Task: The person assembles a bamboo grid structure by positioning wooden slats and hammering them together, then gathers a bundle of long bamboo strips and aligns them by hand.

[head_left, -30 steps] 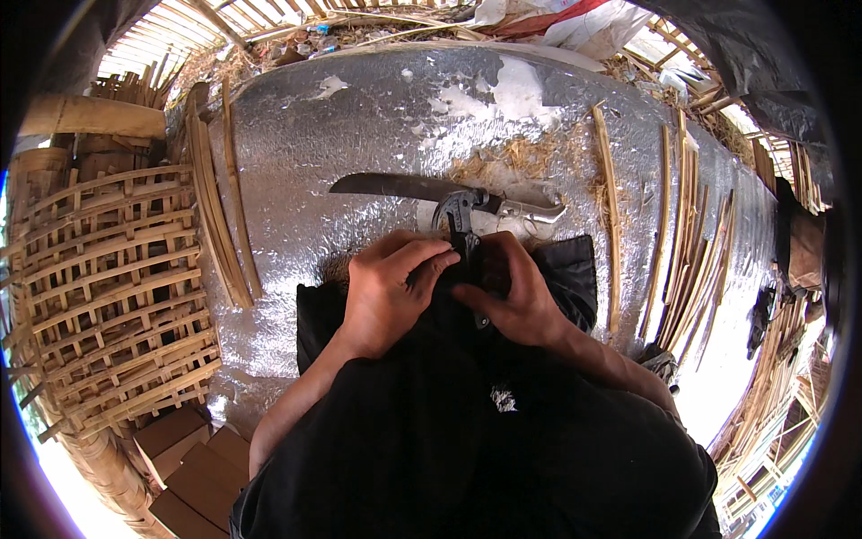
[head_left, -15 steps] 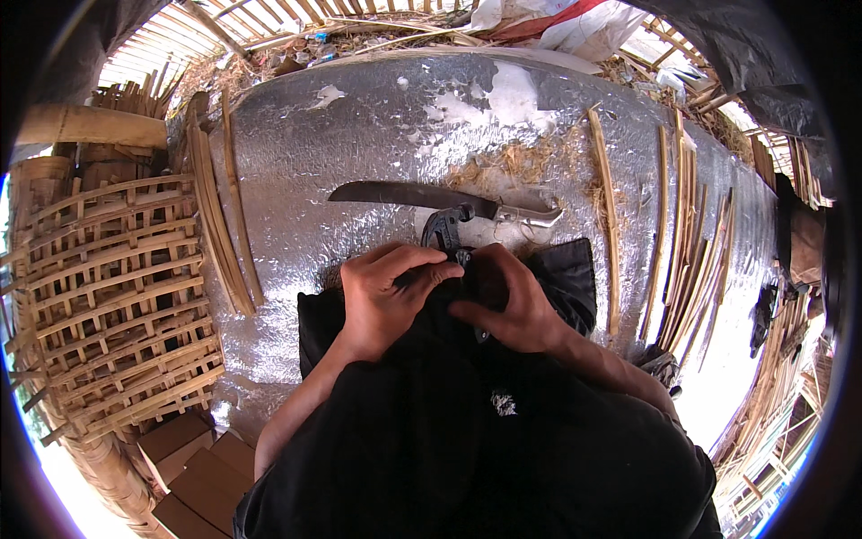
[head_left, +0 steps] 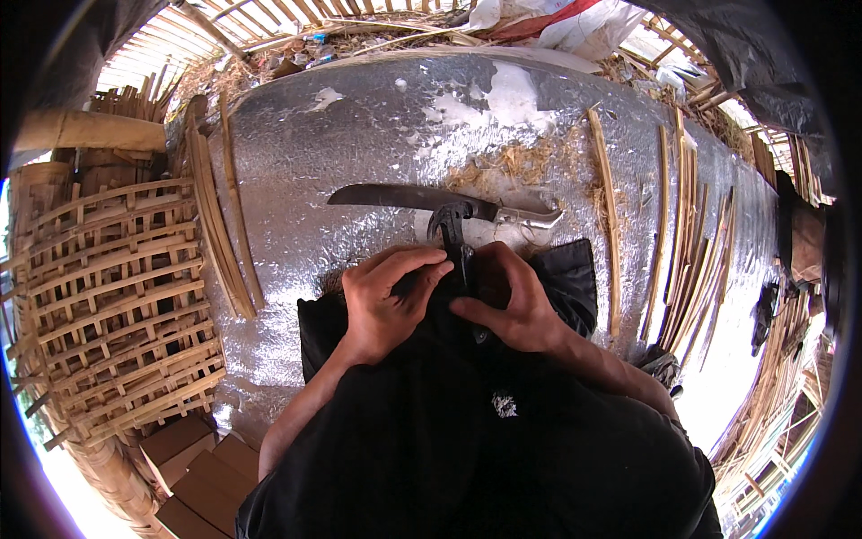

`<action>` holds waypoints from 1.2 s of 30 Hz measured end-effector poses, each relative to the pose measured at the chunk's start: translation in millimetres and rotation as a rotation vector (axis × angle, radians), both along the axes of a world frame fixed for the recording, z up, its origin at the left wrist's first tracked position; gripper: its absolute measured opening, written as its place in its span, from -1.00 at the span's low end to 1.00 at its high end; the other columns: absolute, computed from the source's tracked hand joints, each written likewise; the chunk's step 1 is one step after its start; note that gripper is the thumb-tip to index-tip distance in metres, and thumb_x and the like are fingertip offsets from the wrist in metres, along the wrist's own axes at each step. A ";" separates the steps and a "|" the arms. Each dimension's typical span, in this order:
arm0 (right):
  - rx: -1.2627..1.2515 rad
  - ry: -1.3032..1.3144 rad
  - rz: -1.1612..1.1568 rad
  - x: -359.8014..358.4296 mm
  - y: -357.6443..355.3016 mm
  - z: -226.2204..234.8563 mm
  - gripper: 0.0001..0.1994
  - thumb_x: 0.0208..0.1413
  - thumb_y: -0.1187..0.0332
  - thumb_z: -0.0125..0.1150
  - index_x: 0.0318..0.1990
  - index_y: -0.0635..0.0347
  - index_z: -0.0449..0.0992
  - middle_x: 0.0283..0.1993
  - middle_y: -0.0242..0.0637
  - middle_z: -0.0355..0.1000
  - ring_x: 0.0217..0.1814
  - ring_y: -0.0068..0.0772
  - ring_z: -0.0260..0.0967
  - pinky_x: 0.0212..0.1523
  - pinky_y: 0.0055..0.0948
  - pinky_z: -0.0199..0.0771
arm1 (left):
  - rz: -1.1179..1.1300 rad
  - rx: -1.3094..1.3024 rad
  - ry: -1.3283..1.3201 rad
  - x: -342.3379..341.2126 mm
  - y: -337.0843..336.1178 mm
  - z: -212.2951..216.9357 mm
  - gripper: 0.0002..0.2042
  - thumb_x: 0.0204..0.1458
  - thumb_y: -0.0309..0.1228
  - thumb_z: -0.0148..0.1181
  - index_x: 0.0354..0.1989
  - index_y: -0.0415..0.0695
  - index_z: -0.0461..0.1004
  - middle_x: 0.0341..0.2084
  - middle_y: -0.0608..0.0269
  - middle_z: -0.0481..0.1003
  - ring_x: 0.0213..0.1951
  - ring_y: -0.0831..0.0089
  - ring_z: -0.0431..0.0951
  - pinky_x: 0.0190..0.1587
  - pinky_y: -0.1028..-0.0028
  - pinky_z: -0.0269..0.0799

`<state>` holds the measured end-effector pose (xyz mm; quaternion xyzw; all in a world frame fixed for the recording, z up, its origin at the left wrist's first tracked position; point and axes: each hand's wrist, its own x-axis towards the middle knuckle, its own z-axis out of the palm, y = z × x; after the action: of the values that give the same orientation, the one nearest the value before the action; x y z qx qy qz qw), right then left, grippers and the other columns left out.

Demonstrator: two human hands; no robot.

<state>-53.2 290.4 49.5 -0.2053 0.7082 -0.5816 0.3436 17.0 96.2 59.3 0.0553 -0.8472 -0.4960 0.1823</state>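
Note:
A small black hammer (head_left: 453, 232) with a curved claw head points away from me, above my lap. My right hand (head_left: 516, 305) is closed round its handle, with the thumb lying across toward the middle. A dark end of the tool shows below that thumb. Left of the handle, my left hand (head_left: 382, 301) holds thumb and forefinger together in a pinch, the tips just beside the hammer. Whatever lies between those tips is too small to make out. Just beyond the hammer head, a machete (head_left: 413, 195) rests on the silvery sheet, its blade toward the left and its pale handle toward the right.
Silvery foil sheeting (head_left: 296, 162) covers the ground. On the left stand a woven bamboo panel (head_left: 117, 296) and cardboard boxes (head_left: 211, 485). Split bamboo strips (head_left: 696, 242) lie along the right side, with one strip (head_left: 606, 216) nearer. Dark cloth (head_left: 570, 274) lies under my hands.
The hammer has turned, so its claw and neck now show more fully and stand straighter. My left fingertips have drawn slightly left, off the tool. My right hand has hardly moved.

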 end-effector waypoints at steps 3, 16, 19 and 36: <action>-0.009 -0.020 0.003 -0.9 0.8 0.9 -0.52 0.05 0.28 0.55 -0.02 0.25 0.38 -0.26 -0.27 0.44 -0.24 -0.55 0.38 -0.22 -0.39 0.46 | -0.010 -0.036 0.007 0.5 0.2 1.0 -0.85 -0.02 -0.62 0.47 -0.27 -0.27 0.66 -0.31 0.07 0.69 -0.24 0.29 0.73 -0.20 0.46 0.64; -0.012 -0.002 -0.001 -6.5 3.5 -0.2 -0.53 0.04 0.29 0.55 -0.02 0.28 0.41 -0.26 -0.25 0.46 -0.24 -0.53 0.41 -0.19 -0.41 0.47 | 0.021 -0.062 0.021 -3.6 4.3 -3.6 -0.87 0.01 -0.61 0.43 -0.25 -0.23 0.66 -0.31 0.05 0.68 -0.27 0.29 0.73 -0.26 0.44 0.63; -0.007 -0.041 -0.014 -6.8 2.9 -0.8 -0.54 0.04 0.30 0.55 -0.03 0.27 0.41 -0.26 -0.27 0.45 -0.24 -0.54 0.41 -0.21 -0.42 0.47 | 0.033 -0.100 -0.019 -4.7 3.7 -3.0 -0.87 0.01 -0.60 0.44 -0.26 -0.22 0.66 -0.35 0.05 0.67 -0.33 0.30 0.72 -0.29 0.43 0.62; -0.138 -0.519 -0.155 -13.8 6.5 -33.9 -0.65 0.38 0.18 -0.08 0.06 0.26 0.46 -0.19 -0.29 0.50 -0.17 -0.43 0.44 -0.10 -0.42 0.45 | 0.128 0.030 -0.079 15.0 -46.9 -20.3 -0.77 0.07 -0.55 0.28 -0.07 -0.22 0.61 -0.26 0.14 0.61 -0.26 0.41 0.59 -0.23 0.47 0.40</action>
<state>-67.0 296.9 15.5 -0.0175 0.5689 -0.6862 0.4530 32.0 49.3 38.9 0.1317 -0.8408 -0.4935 0.1794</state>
